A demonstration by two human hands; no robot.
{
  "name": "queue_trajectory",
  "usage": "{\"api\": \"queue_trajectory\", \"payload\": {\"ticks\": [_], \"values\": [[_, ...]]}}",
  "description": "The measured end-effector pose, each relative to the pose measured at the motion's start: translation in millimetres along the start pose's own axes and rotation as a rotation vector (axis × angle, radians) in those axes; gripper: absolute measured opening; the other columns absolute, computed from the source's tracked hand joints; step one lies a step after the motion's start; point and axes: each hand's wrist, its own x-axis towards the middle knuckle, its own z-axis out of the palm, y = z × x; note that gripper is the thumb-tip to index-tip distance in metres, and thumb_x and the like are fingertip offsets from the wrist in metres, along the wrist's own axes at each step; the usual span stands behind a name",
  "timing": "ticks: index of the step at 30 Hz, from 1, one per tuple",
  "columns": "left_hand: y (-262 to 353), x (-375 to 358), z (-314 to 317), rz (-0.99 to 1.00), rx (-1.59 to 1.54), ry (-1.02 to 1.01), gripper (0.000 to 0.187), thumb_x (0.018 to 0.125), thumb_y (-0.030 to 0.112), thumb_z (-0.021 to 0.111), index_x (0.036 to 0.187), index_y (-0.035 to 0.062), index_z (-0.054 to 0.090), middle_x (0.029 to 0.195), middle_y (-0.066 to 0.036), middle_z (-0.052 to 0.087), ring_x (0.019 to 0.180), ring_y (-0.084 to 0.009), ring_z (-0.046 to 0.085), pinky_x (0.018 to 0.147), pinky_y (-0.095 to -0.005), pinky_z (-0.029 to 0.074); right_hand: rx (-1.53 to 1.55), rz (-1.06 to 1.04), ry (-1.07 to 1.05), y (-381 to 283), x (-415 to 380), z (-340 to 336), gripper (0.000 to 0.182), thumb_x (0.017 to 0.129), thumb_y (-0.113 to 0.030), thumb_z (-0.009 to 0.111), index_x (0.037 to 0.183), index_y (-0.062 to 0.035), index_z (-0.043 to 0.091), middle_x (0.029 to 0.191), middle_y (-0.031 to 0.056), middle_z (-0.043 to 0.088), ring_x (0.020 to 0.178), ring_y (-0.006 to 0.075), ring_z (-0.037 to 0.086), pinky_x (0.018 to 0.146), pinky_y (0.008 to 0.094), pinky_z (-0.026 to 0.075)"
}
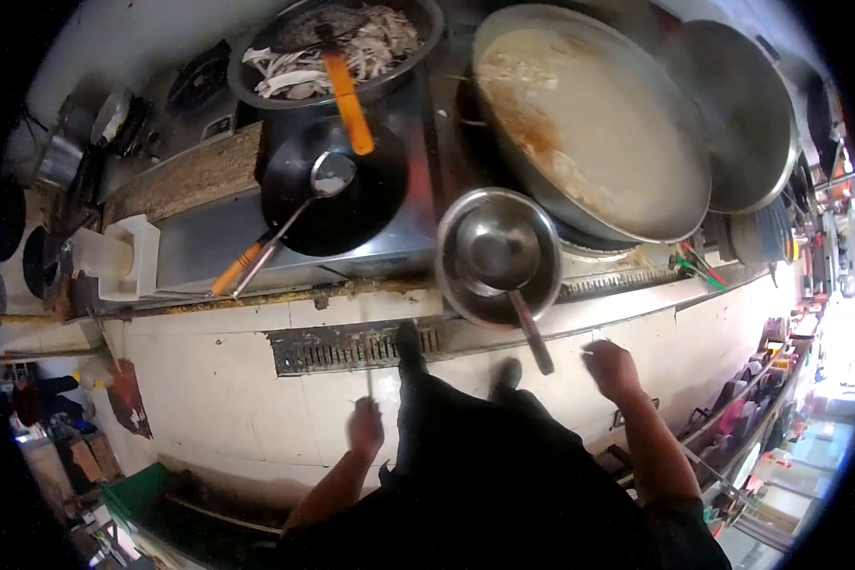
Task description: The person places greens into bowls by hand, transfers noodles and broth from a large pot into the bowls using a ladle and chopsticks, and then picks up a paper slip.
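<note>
My left hand [366, 429] is low at the left of my dark clothing, fingers curled round a thin upright stick [370, 372], blurred. To the right, my right hand [613, 369] is closed, with a small white thing [589, 352] at its fingertips. Nearest to it is a metal ladle [532, 332], its bowl resting in a steel pot [451, 275] and its handle pointing toward me. Behind that, a large wide pan [698, 185] holds cloudy pale liquid with a brown patch and foam.
A dark wok [385, 204] on the stove holds a ladle [290, 223] and an orange-handled tool [224, 277]. Behind it, a basin [427, 52] holds pale strips and another orange-handled tool [347, 100]. A white container [144, 261] stands left; a large steel bowl [746, 123] leans right.
</note>
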Motion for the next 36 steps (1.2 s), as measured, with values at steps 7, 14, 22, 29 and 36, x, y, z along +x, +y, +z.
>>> {"api": "queue_trajectory", "payload": {"ticks": [7,14,22,29,36], "values": [[327.4,-45.8,130.4,0.685,0.406,-0.519,0.017,0.085,0.015,0.053,0.098,0.0083,0.062,0.078,-0.016,0.063,0.076,-0.0355,0.062,0.067,-0.0472,0.049,0.449,-0.351,-0.044,7.6,-9.5,-8.6,0.027,0.091,-0.019,0.058,0.112,-0.0026,0.059,0.096,0.0157,0.064,0.083,0.0252,0.062,0.074,0.0346,0.049],[375.4,-69.7,203.1,0.747,0.314,0.001,0.017,0.079,0.013,0.059,0.094,0.0055,0.061,0.081,-0.016,0.061,0.078,-0.0354,0.061,0.071,-0.0461,0.048,0.986,-0.021,0.090,141.5,-33.6,-72.2,0.023,0.099,-0.018,0.046,0.096,0.0028,0.055,0.086,0.0110,0.062,0.078,0.0159,0.057,0.072,0.0289,0.047],[325.3,-9.2,242.4,-0.389,-0.563,-0.422,0.015,0.082,0.018,0.064,0.078,0.0054,0.058,0.061,-0.001,0.052,0.049,-0.0120,0.050,0.042,-0.0271,0.035,0.930,0.143,-0.059,193.2,-5.6,-72.3,0.026,0.096,-0.017,0.048,0.105,0.0054,0.057,0.080,0.0083,0.062,0.068,0.0129,0.058,0.064,0.0253,0.047],[338.8,-48.7,197.6,-0.396,-0.804,-0.422,0.016,0.079,0.011,0.063,0.072,0.0064,0.050,0.059,-0.001,0.047,0.044,-0.0118,0.044,0.040,-0.0262,0.032,0.509,-0.201,-0.215,146.0,48.7,-74.9,0.028,0.094,-0.019,0.055,0.112,0.0029,0.058,0.085,0.0075,0.064,0.076,0.0143,0.060,0.070,0.0285,0.049],[474.3,-71.3,164.0,-0.033,-0.568,-0.491,0.045,0.077,0.001,0.066,0.115,-0.0007,0.041,0.074,-0.006,0.057,0.058,-0.0151,0.054,0.046,-0.0265,0.043,0.584,-0.434,-0.597,43.7,86.3,-82.6,0.037,0.090,-0.034,0.061,0.106,-0.0007,0.062,0.083,0.0061,0.065,0.080,0.0112,0.059,0.074,0.0286,0.049]]}}
